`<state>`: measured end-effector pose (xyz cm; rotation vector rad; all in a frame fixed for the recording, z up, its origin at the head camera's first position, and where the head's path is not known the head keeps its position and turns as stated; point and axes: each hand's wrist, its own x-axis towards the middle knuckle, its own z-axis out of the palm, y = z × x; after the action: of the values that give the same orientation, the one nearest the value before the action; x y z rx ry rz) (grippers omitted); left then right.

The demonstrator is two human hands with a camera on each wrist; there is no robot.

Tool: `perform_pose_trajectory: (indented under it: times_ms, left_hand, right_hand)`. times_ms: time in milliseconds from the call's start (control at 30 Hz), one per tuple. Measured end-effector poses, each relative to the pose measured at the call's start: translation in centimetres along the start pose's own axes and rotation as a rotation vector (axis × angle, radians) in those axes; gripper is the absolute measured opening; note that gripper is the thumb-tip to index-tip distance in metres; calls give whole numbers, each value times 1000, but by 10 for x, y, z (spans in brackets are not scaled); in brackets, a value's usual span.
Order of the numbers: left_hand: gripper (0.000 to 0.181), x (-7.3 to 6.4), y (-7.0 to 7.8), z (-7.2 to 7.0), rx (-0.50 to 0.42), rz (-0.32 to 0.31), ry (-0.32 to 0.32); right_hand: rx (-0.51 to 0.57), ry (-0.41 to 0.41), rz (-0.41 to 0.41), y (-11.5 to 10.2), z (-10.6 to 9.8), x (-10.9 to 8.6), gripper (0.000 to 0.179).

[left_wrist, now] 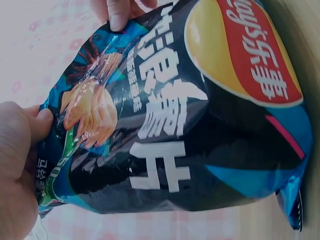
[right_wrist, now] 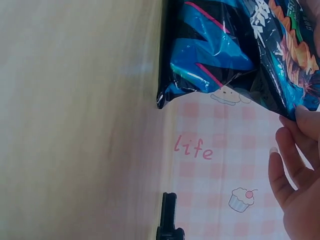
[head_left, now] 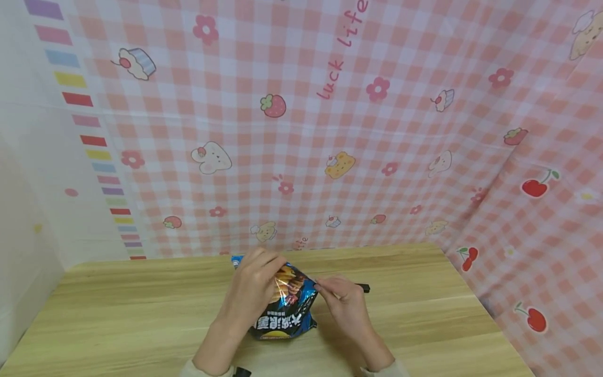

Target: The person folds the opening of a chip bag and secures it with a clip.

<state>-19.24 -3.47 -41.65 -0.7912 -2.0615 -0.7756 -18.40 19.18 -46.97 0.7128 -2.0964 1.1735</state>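
Note:
A black and blue bag of Lay's potato chips (head_left: pixel 287 309) stands tilted on the table between both hands. My left hand (head_left: pixel 254 280) grips the bag's upper left part, its thumb on the printed front in the left wrist view. At the upper right corner, my right hand (head_left: pixel 346 303) pinches the wrapper between thumb and forefinger, and its other fingers are loosely bent in the right wrist view. The bag (left_wrist: pixel 165 130) looks full and puffed, and I see no opening in it. Its back is hidden.
A narrow black object (head_left: pixel 363 287) lies on the wooden table (head_left: pixel 424 314) behind my right hand; its kind is unclear. Pink checked cloth (head_left: pixel 301 131) with printed cakes and flowers hangs along the back and right side.

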Motion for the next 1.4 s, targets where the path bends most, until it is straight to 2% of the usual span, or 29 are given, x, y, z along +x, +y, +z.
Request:
perform_pose_trajectory:
  times_ms: [100,233,367,567,733,833,900,1033,1133,1233,1400]
  left_hand:
    - [25,0,0,0,-17,19,5]
    - [3,1,1,1,-18,43,17]
    - [13,2,2,1,3,43,25]
    - [9,2,3,1,43,52,41]
    - [8,3,3,1,52,54,34]
    - [7,2,2,1,65,62,30]
    - [6,2,1,0,77,65,26]
    - [5,2,1,1,97,55,17]
    - [4,2,1,1,101,46,11]
    - [4,2,1,1,101,45,7]
    - [5,2,1,0,107,44,-1]
  right_hand:
    - [-16,14,-84,2,0,0,23]
    - [-42,0,-131,3,-2,0,26]
    - [-77,-29,-153,3,-4,0,26]
    - [-127,-54,-166,0,-5,0,26]
    - [-107,-57,-141,-2,-6,0,27]
    - [-66,-85,-72,-3,-7,-2,26]
    - [-28,-112,18,-4,-8,-3,24]
    - [77,-139,283,-8,-10,-3,15]
    - [149,-126,444,-10,-9,0,22]
    - [155,-123,502,-9,-7,1,21]
    - [124,-159,497,-9,-5,3,13]
